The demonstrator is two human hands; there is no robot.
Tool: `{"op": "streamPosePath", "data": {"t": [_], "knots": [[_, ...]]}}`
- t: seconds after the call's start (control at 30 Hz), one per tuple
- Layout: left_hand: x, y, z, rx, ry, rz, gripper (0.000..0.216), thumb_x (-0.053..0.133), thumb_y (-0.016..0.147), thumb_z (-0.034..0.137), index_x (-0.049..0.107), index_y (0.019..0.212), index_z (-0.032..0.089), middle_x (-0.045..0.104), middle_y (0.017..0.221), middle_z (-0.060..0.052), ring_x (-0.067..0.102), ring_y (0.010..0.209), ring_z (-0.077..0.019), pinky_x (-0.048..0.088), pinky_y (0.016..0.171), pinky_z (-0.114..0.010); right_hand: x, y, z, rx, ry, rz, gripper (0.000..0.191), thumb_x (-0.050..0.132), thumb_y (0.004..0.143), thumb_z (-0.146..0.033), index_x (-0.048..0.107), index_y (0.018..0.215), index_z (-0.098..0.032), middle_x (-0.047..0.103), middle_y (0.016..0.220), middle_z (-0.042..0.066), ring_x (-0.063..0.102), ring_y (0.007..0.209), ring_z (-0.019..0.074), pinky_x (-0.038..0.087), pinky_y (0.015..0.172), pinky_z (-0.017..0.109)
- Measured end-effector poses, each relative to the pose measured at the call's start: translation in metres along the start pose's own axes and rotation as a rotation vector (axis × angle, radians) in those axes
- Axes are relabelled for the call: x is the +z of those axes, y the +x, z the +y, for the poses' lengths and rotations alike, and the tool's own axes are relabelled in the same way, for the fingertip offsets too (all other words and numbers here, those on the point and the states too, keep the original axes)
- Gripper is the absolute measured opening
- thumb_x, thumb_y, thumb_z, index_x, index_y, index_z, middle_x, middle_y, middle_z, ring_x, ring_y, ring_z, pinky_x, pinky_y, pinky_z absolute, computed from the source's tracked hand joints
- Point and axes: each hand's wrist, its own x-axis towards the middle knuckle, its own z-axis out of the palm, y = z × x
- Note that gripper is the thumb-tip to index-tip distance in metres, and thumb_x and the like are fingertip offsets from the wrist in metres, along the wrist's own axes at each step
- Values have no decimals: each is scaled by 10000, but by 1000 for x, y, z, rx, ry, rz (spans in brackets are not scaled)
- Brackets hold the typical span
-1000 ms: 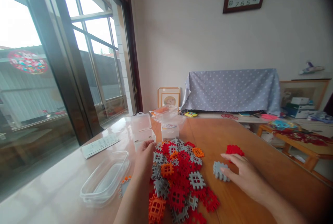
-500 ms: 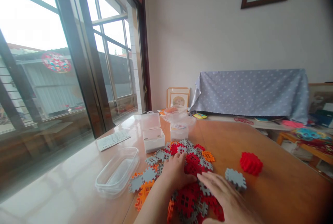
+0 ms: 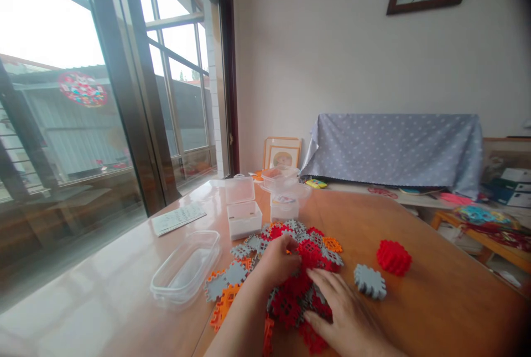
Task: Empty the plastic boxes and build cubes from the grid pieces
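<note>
A heap of interlocking plastic building pieces (image 3: 286, 307) in red, grey and orange lies on the table in front of me, its pieces square with notched edges. My left hand (image 3: 280, 260) reaches into the middle of the heap, fingers curled down and closed; what they hold is hidden. Over the heap's right side, my right hand (image 3: 342, 310) rests with fingers apart, touching red pieces. To its right stand a small grey stack of pieces (image 3: 370, 281) and a red stack (image 3: 394, 257).
A clear oblong tub (image 3: 186, 268) sits left of the heap. Behind are an open white lidded box (image 3: 244, 221), another clear box (image 3: 284, 208) and a printed sheet (image 3: 179, 219). The wooden table (image 3: 431, 302) extends right. A window (image 3: 178, 97) flanks the left side.
My left hand's fingers have curled inward from a spread pose. My right hand has moved slightly left over the red pieces, uncovering more of the grey stack. The view has shifted slightly.
</note>
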Motion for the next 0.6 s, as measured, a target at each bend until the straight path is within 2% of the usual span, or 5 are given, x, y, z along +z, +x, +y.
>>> {"op": "streamPosePath", "data": {"t": [0.23, 0.43, 0.6], "knots": [[5, 3, -2, -95, -340, -69, 240, 738, 663, 215, 685, 890, 154, 678, 792, -34, 559, 656, -139, 408, 629, -259, 1, 17, -6, 2, 16, 87, 503, 671, 817, -318, 616, 1313, -259, 687, 1237, 97, 610, 1166, 317, 496, 1029, 467], [2, 2, 10, -138, -523, 8, 322, 800, 651, 275, 667, 921, 161, 669, 824, -29, 574, 653, -135, 419, 617, -254, 3, 47, -4, 44, 73, 167, 338, 612, 876, -357, 650, 1201, -272, 712, 1122, 68, 656, 1053, 279, 532, 918, 425], [-7, 2, 19, -88, -595, 90, 376, 832, 676, 405, 653, 897, 160, 648, 779, -24, 550, 653, -127, 408, 629, -250, -2, 73, -16, 36, 129, 215, 331, 554, 936, -431, 654, 1208, -271, 710, 1166, 70, 648, 1091, 271, 510, 950, 417]]}}
